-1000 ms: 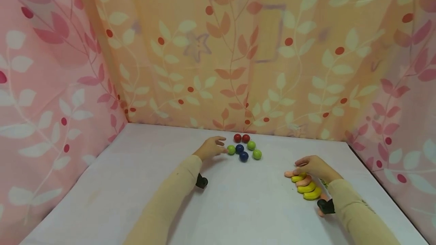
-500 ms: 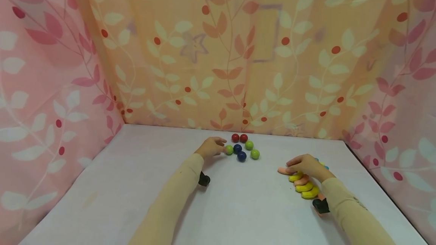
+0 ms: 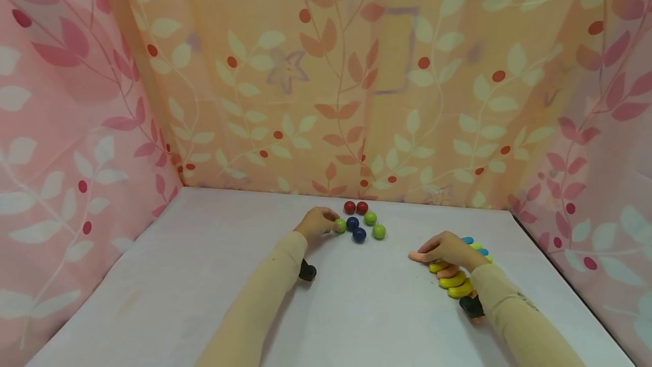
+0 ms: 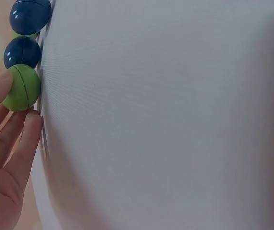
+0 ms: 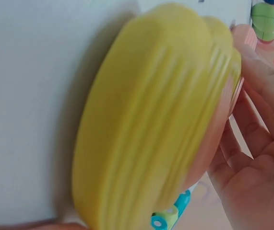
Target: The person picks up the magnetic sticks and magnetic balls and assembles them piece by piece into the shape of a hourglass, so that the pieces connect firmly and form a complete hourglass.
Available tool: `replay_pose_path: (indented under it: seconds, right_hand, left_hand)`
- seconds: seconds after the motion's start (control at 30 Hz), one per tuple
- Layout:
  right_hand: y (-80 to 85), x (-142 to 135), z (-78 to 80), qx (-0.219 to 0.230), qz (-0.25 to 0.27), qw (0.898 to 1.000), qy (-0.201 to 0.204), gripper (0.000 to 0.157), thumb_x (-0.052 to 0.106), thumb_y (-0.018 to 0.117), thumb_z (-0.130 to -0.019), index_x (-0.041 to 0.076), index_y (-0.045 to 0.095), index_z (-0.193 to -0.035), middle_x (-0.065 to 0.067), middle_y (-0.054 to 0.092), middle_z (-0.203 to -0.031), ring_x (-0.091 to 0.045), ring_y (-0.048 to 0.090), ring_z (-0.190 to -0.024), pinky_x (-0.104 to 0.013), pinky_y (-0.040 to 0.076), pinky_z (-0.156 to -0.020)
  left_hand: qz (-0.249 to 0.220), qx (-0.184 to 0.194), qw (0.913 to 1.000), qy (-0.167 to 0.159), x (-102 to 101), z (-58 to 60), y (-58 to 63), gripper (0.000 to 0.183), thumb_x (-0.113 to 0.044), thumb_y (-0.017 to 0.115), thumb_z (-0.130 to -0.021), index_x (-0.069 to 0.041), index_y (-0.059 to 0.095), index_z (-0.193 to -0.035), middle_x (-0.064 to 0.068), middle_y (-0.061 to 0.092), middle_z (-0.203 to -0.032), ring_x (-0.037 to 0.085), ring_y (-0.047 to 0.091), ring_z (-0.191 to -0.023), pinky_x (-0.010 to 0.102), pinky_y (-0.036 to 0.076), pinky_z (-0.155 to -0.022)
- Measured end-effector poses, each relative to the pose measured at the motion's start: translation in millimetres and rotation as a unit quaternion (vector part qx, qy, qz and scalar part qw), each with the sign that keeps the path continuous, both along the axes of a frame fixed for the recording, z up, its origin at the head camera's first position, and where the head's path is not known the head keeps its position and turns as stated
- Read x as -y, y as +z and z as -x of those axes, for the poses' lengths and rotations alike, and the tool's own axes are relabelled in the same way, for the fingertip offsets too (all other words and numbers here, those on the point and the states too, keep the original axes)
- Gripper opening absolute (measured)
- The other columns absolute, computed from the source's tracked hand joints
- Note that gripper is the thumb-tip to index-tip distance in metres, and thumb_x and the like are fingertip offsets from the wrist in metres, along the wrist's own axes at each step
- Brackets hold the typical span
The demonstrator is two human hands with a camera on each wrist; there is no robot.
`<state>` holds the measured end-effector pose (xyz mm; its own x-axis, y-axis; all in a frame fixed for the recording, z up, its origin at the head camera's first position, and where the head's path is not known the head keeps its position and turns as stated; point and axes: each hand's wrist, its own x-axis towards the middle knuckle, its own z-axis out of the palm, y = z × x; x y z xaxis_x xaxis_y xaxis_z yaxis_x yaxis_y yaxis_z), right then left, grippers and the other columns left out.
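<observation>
My left hand (image 3: 317, 222) pinches a green ball (image 3: 340, 225) at the left of a ball cluster. In the left wrist view, the thumb lies on this seamed green ball (image 4: 24, 88) and fingers sit under it; a dark blue ball (image 4: 22, 51) stands right beside it. My right hand (image 3: 450, 248) pinches a peach-coloured curved piece (image 3: 416, 256) at the far end of a row. Along that row, yellow banana-shaped pieces (image 3: 452, 280) alternate with peach ones. A ribbed yellow piece (image 5: 137, 115) fills much of the right wrist view.
Two red balls (image 3: 355, 207), two dark blue balls (image 3: 359, 235) and two more green balls (image 3: 379, 231) sit on the white table (image 3: 178, 276). Blue and light green pieces (image 3: 476, 246) lie behind the right hand. Patterned cloth walls (image 3: 285, 101) enclose the table.
My left thumb and fingers have closed on the green ball. My right hand has moved left with the peach piece, drawing it away from the yellow ones. The head view has shifted slightly.
</observation>
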<state>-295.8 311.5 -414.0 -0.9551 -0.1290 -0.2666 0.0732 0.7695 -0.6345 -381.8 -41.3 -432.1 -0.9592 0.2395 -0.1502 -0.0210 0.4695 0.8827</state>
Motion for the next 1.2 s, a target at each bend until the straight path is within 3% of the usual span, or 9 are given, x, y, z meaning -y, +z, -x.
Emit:
replay_pose_path:
  seconds: [0.1,0.23,0.4,0.5,0.6,0.7,0.87,1.07,1.2]
  right_hand:
    - [-1.2,3,1.7,-0.014,-0.015,1.000,0.009,0.030,0.030,0.079,-0.084,0.009,0.077,-0.105,-0.008,0.071,-0.112,-0.020,0.058,-0.093,-0.030,0.052,-0.074]
    - [0.3,11,1.5,-0.003,-0.005,1.000,-0.007,0.032,0.036,0.079,-0.084,0.013,0.077,-0.106,-0.006,0.070,-0.112,-0.021,0.055,-0.092,-0.032,0.052,-0.068]
    - [7.8,31,-3.2,-0.003,0.000,1.000,-0.024,0.042,0.054,0.078,-0.079,0.020,0.077,-0.104,-0.002,0.068,-0.111,-0.021,0.054,-0.093,-0.030,0.047,-0.065]
    - [11.1,45,-7.7,-0.013,0.007,1.000,-0.016,0.046,0.061,0.077,-0.076,0.023,0.077,-0.102,0.000,0.068,-0.115,-0.020,0.054,-0.099,-0.030,0.044,-0.071]
    - [11.4,57,-12.1,-0.024,0.027,0.999,0.002,0.042,0.057,0.077,-0.078,0.022,0.077,-0.102,-0.001,0.068,-0.119,-0.021,0.055,-0.107,-0.035,0.047,-0.081]
    - [9.3,67,-14.9,-0.034,0.035,0.999,0.013,0.038,0.052,0.078,-0.080,0.020,0.078,-0.099,0.000,0.071,-0.113,-0.019,0.058,-0.106,-0.037,0.049,-0.087]
    - [6.5,78,-18.1,-0.030,0.053,0.998,0.021,0.034,0.045,0.080,-0.081,0.016,0.079,-0.098,0.002,0.072,-0.095,-0.016,0.059,-0.089,-0.029,0.049,-0.078]
    - [3.6,92,-21.2,-0.023,0.082,0.996,0.032,0.031,0.038,0.081,-0.081,0.014,0.078,-0.099,0.002,0.072,-0.092,-0.015,0.059,-0.086,-0.027,0.050,-0.077]
    - [-1.1,102,-21.6,-0.019,0.086,0.996,0.035,0.027,0.032,0.082,-0.082,0.012,0.078,-0.099,0.002,0.072,-0.090,-0.014,0.059,-0.082,-0.027,0.053,-0.075]
  left_hand:
    - [-0.011,0.002,0.9999,-0.005,5,-3.8,-0.5,0.028,-0.019,0.078,-0.086,-0.010,0.071,-0.111,0.006,0.070,-0.113,0.017,0.063,-0.096,0.033,0.055,-0.093]
    - [-0.022,0.007,0.9996,-0.015,15,-10.1,-2.1,0.031,-0.023,0.078,-0.086,-0.010,0.071,-0.113,0.005,0.070,-0.115,0.015,0.064,-0.098,0.033,0.054,-0.096]
    - [-0.021,0.014,0.9996,-0.010,27,-18.0,-4.2,0.031,-0.026,0.078,-0.085,-0.011,0.073,-0.111,0.003,0.072,-0.112,0.012,0.066,-0.096,0.031,0.054,-0.095]
    - [-0.014,0.025,0.9996,-0.004,31,-23.7,-5.1,0.030,-0.027,0.078,-0.086,-0.010,0.074,-0.111,0.003,0.073,-0.112,0.011,0.066,-0.094,0.029,0.054,-0.092]
    - [-0.007,0.030,0.9995,-0.003,33,-28.3,-5.0,0.032,-0.027,0.078,-0.086,-0.010,0.073,-0.112,0.003,0.072,-0.114,0.012,0.066,-0.095,0.029,0.054,-0.092]
    - [-0.004,0.024,0.9997,-0.003,35,-30.8,-4.7,0.033,-0.027,0.079,-0.085,-0.010,0.073,-0.113,0.004,0.071,-0.116,0.013,0.064,-0.098,0.029,0.054,-0.093]
    - [-0.010,0.032,0.9994,0.004,38,-34.9,-5.0,0.032,-0.028,0.079,-0.085,-0.011,0.073,-0.112,0.004,0.071,-0.116,0.013,0.064,-0.098,0.031,0.053,-0.096]
    - [-0.045,0.043,0.9980,-0.003,41,-44.7,-8.2,0.034,-0.026,0.077,-0.087,-0.008,0.071,-0.116,0.006,0.069,-0.120,0.013,0.066,-0.100,0.032,0.054,-0.098]
    - [-0.052,0.045,0.9977,0.000,38,-52.8,-9.1,0.031,-0.026,0.078,-0.086,-0.008,0.072,-0.112,0.005,0.071,-0.114,0.013,0.066,-0.095,0.030,0.054,-0.093]
